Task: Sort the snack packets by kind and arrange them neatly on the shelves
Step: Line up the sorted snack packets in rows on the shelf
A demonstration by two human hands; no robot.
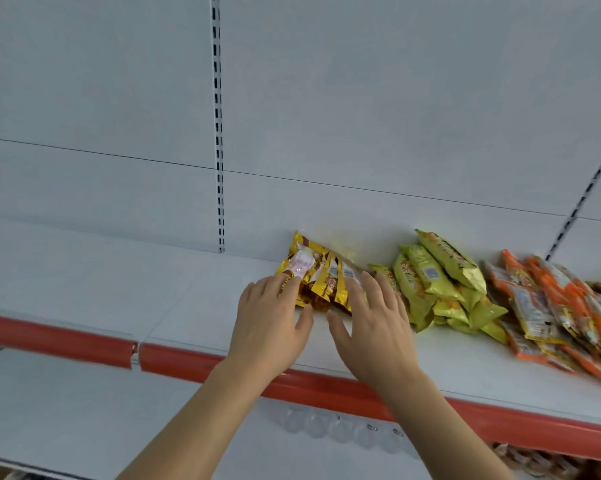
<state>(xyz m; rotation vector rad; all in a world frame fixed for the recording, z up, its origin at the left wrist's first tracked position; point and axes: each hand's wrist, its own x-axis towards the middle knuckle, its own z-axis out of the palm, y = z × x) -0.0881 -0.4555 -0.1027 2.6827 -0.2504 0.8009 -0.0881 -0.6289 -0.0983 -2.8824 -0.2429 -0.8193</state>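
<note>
On the shelf we had the gold packets bracketed: left hand and right hand flat, fingers released, touching either flank. The packets' long axes ran away from us; the left hand sat slightly nearer.

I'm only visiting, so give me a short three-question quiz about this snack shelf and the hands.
1. True or false: the orange packets lie left of the gold packets.
2. Which group lies in the middle? A gold, B yellow-green packets, C orange.
3. Fill in: the left hand and right hand work at the ____ packets on the shelf.

Key: 1 false; 2 B; 3 gold.
</note>
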